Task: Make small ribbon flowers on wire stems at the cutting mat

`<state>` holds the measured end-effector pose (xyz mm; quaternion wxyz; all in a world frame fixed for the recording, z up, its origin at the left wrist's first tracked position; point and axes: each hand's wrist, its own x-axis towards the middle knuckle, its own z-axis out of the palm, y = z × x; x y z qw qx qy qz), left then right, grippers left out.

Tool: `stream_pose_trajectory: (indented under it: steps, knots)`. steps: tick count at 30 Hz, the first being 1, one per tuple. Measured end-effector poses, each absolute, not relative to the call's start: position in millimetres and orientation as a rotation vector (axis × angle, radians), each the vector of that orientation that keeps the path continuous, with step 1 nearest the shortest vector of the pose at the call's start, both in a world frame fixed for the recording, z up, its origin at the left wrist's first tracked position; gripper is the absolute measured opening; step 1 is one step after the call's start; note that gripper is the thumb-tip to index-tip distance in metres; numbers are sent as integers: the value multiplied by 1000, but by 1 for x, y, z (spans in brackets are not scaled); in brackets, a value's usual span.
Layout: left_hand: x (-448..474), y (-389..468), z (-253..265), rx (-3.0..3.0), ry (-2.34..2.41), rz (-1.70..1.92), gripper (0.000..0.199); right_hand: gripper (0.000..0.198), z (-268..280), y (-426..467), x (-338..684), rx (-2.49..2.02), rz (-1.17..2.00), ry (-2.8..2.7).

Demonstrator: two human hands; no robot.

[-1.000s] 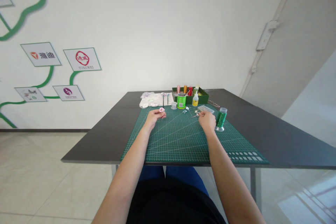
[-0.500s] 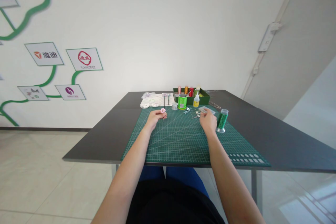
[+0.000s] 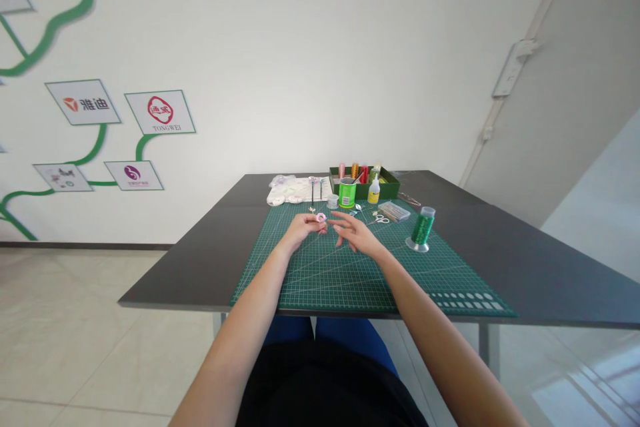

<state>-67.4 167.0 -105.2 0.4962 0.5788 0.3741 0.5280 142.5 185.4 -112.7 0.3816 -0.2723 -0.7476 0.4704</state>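
Observation:
My left hand (image 3: 302,229) pinches a small pink, round, flower-like piece (image 3: 321,217) above the green cutting mat (image 3: 330,280). Its centre looks paler or hollow; finer detail is too small to make out. Just to its right hovers my right hand (image 3: 357,235), fingers stretched and spread, the fingertips close to the piece. Whether they touch it, I cannot tell. White-handled scissors (image 3: 382,219) lie on the mat beyond my right hand, beside a clear plastic box (image 3: 394,211) with small contents.
A spool of green thread (image 3: 423,227) stands at the mat's right. Toward the back are a bright green can (image 3: 347,193), a glue bottle (image 3: 373,191), a small white tub (image 3: 333,201) and a dark green box (image 3: 390,189) of thread spools. White padded material (image 3: 285,192) lies back left.
My right hand has left the clear box and swung left to beside the pink piece, its fingers now spread. My left hand has shifted slightly right, still holding the piece.

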Motion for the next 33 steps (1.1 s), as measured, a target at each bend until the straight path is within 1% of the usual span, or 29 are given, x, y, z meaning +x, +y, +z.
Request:
stream_pose_trajectory:
  steps: [2,4,9,19,23,27,33]
  knots:
    - [-66,165,-104,1421,906,1260,32,64,-112,181,140,-680,1296,-1959]
    - [-66,165,-104,1429,912,1257,32,59,-113,180,139,-690,1315,-1980]
    - [-66,167,-106,1413,945,1239,34,44,-115,183,140,-786,1210,-1985]
    - [-69,171,-110,1316,966,1264,35,36,-111,188,144,-823,1087,-1921]
    - [-70,174,-113,1261,997,1302,36,36,-118,196,146,-868,991,-1893]
    - [-74,177,-115,1219,1029,1350,33,35,-123,203,151,-934,831,-1875]
    - [-76,178,-115,1176,1058,1385,35,30,-120,207,158,-1133,607,-1808]
